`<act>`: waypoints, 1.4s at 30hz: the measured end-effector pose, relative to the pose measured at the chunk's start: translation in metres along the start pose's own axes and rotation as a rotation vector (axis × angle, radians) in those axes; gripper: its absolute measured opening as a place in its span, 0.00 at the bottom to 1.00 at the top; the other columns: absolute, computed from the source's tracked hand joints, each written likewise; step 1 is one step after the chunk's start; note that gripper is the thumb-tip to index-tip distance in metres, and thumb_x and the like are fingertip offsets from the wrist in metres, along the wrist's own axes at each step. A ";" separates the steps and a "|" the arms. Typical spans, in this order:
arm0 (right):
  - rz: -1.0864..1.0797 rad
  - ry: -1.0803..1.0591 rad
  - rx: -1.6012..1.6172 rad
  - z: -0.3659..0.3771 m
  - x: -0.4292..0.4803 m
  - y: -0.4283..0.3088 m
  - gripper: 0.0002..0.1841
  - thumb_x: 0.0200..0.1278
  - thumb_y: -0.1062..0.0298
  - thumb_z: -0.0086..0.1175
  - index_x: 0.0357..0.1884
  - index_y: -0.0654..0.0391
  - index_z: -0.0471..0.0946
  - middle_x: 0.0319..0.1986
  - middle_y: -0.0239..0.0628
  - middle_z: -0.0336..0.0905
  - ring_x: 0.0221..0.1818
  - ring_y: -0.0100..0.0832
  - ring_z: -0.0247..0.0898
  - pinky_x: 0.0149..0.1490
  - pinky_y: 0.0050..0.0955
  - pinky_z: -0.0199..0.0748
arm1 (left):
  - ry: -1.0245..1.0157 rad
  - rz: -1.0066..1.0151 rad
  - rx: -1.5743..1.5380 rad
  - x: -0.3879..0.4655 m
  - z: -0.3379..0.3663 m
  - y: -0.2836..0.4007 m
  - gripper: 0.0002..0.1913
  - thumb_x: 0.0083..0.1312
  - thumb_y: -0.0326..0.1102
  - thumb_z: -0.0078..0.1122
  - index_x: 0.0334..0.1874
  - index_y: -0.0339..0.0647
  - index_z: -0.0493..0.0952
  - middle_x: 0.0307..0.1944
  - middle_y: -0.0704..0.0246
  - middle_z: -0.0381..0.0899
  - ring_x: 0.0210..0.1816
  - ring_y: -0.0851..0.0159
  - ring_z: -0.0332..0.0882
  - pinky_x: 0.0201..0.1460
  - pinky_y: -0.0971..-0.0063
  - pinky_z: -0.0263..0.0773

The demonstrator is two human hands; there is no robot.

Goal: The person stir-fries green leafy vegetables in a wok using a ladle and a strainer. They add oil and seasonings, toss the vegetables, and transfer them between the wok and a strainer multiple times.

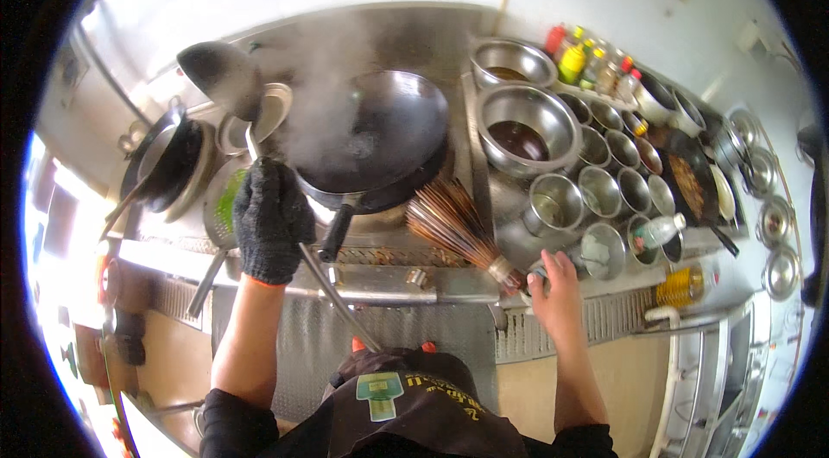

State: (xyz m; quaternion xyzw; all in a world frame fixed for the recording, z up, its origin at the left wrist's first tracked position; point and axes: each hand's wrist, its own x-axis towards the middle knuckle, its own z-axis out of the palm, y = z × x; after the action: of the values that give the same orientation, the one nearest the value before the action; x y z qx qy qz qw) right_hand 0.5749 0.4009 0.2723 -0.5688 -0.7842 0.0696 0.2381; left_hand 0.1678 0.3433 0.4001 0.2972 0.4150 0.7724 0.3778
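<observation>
My left hand [272, 221], in a dark knit glove, grips the long metal handle of a ladle [223, 79]. The ladle's dark bowl is raised at the upper left, and its handle slants down toward my apron. Steam drifts over a dark wok [388, 128] on the burner; its black handle points toward me. My bare right hand [556, 293] is at the counter's front edge, beside the bound end of a bamboo wok brush [453, 221]. A small greyish thing lies by its thumb and fingers; whether they hold it is unclear. The brush's bristles rest against the stove in front of the wok.
Right of the wok stand a steel bowl of dark liquid [518, 141], several steel seasoning pots [599, 192] and sauce bottles [573, 63]. A tilted plastic bottle [657, 234] lies across some pots. At left are a perforated strainer [220, 225] with something green and another dark wok [162, 160].
</observation>
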 end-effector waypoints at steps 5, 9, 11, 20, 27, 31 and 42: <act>-0.116 -0.580 0.948 -0.014 0.002 -0.123 0.25 0.69 0.64 0.58 0.65 0.60 0.70 0.60 0.47 0.73 0.57 0.35 0.76 0.60 0.32 0.77 | 0.050 -0.109 -0.125 0.004 0.020 0.014 0.14 0.74 0.47 0.51 0.32 0.49 0.70 0.14 0.75 0.61 0.11 0.70 0.59 0.13 0.75 0.56; -0.264 -0.523 0.989 -0.012 0.003 -0.216 0.23 0.70 0.67 0.56 0.63 0.64 0.69 0.32 0.34 0.78 0.32 0.26 0.76 0.39 0.27 0.78 | 0.118 -0.215 -0.244 0.028 0.019 -0.008 0.11 0.72 0.46 0.56 0.34 0.49 0.72 0.21 0.75 0.68 0.16 0.69 0.65 0.18 0.74 0.62; -0.336 -0.439 0.779 0.010 0.011 -0.213 0.21 0.71 0.68 0.54 0.62 0.64 0.69 0.27 0.29 0.75 0.26 0.22 0.71 0.33 0.24 0.74 | -0.063 0.092 0.233 0.023 0.002 -0.024 0.12 0.69 0.45 0.60 0.44 0.45 0.74 0.28 0.70 0.77 0.23 0.63 0.74 0.28 0.69 0.71; 0.355 -0.412 1.268 -0.025 0.053 -0.216 0.21 0.75 0.72 0.44 0.68 0.61 0.64 0.27 0.30 0.68 0.16 0.15 0.58 0.17 0.17 0.60 | -0.145 -0.943 -0.058 0.016 -0.091 -0.098 0.17 0.69 0.49 0.59 0.42 0.39 0.75 0.28 0.61 0.80 0.26 0.58 0.80 0.31 0.69 0.76; 0.521 -0.412 1.088 -0.017 0.044 -0.201 0.12 0.73 0.74 0.44 0.56 0.62 0.69 0.28 0.32 0.70 0.17 0.17 0.59 0.18 0.19 0.62 | -0.072 -1.118 -0.519 0.026 -0.061 -0.122 0.08 0.70 0.37 0.54 0.35 0.42 0.69 0.24 0.68 0.73 0.21 0.68 0.73 0.21 0.74 0.71; 0.432 -0.332 1.038 -0.008 0.027 -0.162 0.14 0.73 0.74 0.46 0.59 0.61 0.70 0.30 0.33 0.71 0.18 0.17 0.61 0.19 0.18 0.63 | -0.137 -0.902 -0.104 0.012 -0.047 -0.078 0.03 0.62 0.28 0.54 0.33 0.40 0.69 0.22 0.65 0.73 0.17 0.65 0.74 0.18 0.71 0.71; 0.144 -0.179 1.135 -0.025 -0.003 -0.064 0.20 0.71 0.76 0.50 0.64 0.62 0.69 0.29 0.28 0.76 0.23 0.15 0.68 0.25 0.17 0.69 | -0.277 0.155 1.353 -0.101 -0.019 -0.087 0.16 0.53 0.33 0.59 0.42 0.36 0.71 0.33 0.51 0.75 0.36 0.39 0.74 0.37 0.52 0.71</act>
State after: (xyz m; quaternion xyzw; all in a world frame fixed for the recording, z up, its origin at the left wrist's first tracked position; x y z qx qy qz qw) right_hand 0.5321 0.3717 0.3178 -0.3959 -0.6004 0.5432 0.4332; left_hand 0.2367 0.2832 0.3011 0.5921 0.7308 0.3236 0.1028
